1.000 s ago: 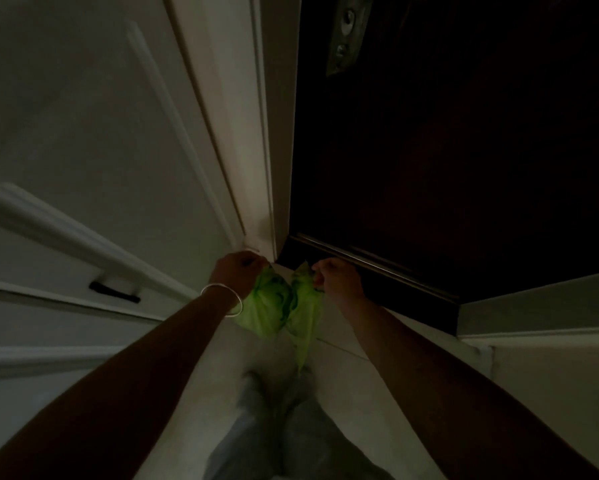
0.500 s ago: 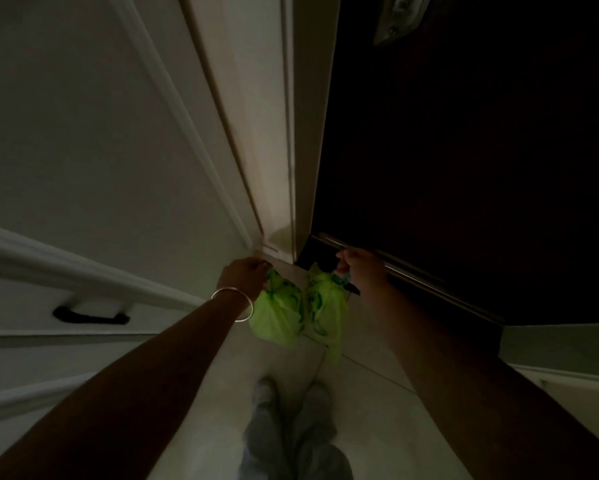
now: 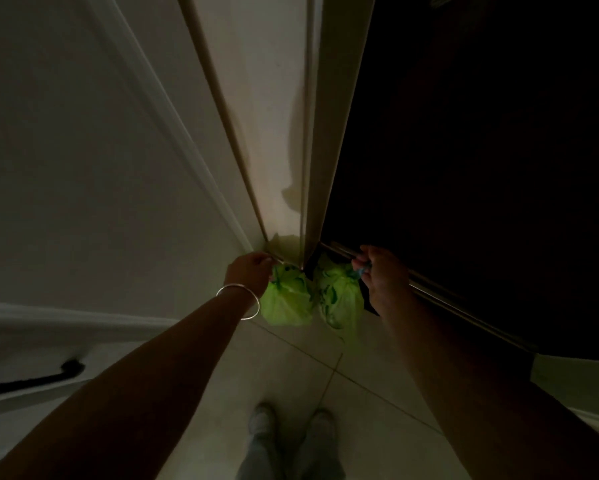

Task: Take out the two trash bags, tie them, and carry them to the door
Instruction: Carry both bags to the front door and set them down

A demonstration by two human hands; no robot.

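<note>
Two tied bright green trash bags hang side by side low over the tiled floor, at the foot of a dark door (image 3: 481, 150). My left hand (image 3: 249, 271), with a silver bangle on its wrist, grips the knotted top of the left trash bag (image 3: 286, 303). My right hand (image 3: 383, 275) holds the top of the right trash bag (image 3: 339, 296), close to the door's bottom metal strip. Whether the bags touch the floor I cannot tell in the dim light.
A pale door frame (image 3: 291, 133) rises between a white panelled wall on the left and the dark door. A white cabinet front with a black handle (image 3: 31, 377) is at lower left. My feet (image 3: 291, 420) stand on light floor tiles.
Both hands have moved forward and down with the bags, closer to the bottom of the door. The view has tilted further down, and the door's lock plate has left the top of the frame.
</note>
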